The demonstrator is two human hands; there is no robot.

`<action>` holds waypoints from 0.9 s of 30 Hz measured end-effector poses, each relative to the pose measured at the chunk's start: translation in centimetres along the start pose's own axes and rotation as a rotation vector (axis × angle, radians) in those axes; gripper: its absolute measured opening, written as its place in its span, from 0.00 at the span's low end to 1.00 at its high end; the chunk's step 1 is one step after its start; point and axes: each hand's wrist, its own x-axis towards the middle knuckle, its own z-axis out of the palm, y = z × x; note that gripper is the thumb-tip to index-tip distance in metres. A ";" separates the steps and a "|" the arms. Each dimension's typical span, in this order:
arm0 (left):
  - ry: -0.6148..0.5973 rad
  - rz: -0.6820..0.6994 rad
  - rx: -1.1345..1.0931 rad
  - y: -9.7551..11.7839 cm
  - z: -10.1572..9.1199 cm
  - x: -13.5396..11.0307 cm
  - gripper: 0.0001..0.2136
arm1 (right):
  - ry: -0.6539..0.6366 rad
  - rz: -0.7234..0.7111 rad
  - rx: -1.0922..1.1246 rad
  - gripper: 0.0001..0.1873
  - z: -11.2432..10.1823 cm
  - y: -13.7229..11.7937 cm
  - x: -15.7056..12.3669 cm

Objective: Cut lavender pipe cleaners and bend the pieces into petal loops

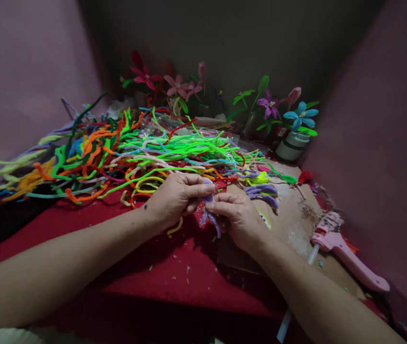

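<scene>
Between my two hands is a purple pipe cleaner (209, 217), bent, with two loose ends hanging down. My left hand (180, 193) pinches its upper part between thumb and fingers. Just below and to the right, my right hand (237, 212) closes on the same piece, thumb and forefinger pressed together. The fingertips hide part of the purple strand. Beyond my right hand, folded purple pipe cleaner pieces (262, 193) lie on a cardboard sheet (289, 224), beside a yellow-green piece (258, 178).
A large heap of coloured pipe cleaners (175, 148) spreads across the red cloth (135, 267). A pink glue gun (350, 258) with a glue stick rests at the right. Behind stand pipe-cleaner flowers (177, 86) and a blue flower (301, 116) in a white jar (292, 145).
</scene>
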 end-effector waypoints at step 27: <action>-0.062 0.099 0.366 0.7 -1.4 1.5 0.09 | 0.027 0.120 -0.028 0.10 -0.4 0.6 -0.2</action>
